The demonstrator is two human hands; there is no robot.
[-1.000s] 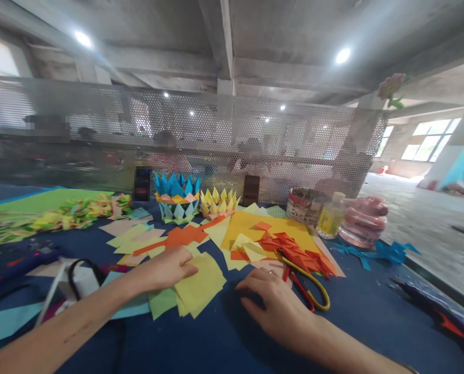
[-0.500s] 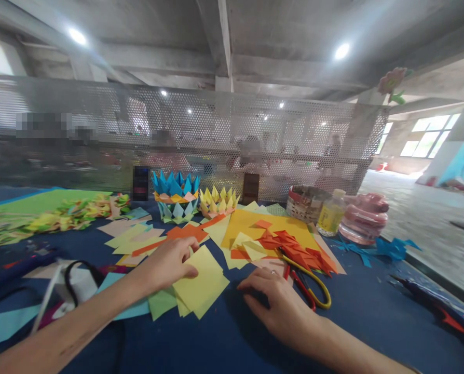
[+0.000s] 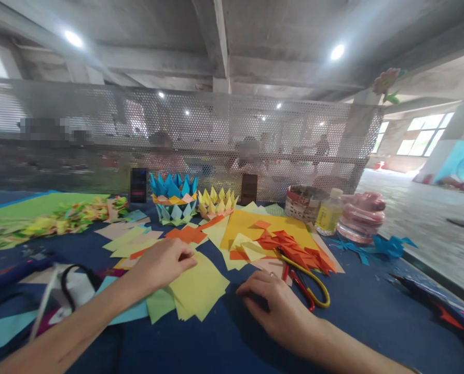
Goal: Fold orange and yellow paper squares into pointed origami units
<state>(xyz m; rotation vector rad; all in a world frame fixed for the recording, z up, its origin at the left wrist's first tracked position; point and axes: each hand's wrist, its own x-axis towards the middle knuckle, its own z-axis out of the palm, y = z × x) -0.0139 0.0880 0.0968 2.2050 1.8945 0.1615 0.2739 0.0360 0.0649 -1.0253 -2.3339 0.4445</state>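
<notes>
My left hand (image 3: 160, 264) pinches the far edge of a stack of yellow paper squares (image 3: 201, 288) lying on the blue table (image 3: 364, 317). My right hand (image 3: 276, 306) rests palm down on the cloth just right of the stack, fingers loosely spread and holding nothing. Red and yellow handled scissors (image 3: 308, 288) lie right beside my right hand's fingers. Folded orange paper pieces (image 3: 298, 250) are piled on a yellow sheet (image 3: 251, 223) beyond them.
Blue (image 3: 173, 197) and yellow (image 3: 216, 201) folded paper crowns stand at the back by a perforated metal screen (image 3: 216, 140). A round woven tin (image 3: 304, 203), a small bottle (image 3: 329, 212) and a pink container (image 3: 362, 217) sit back right. Green paper scraps (image 3: 53, 218) lie left.
My left hand lifted the top yellow square's edge, then lowered it back onto the stack. My right hand barely moved.
</notes>
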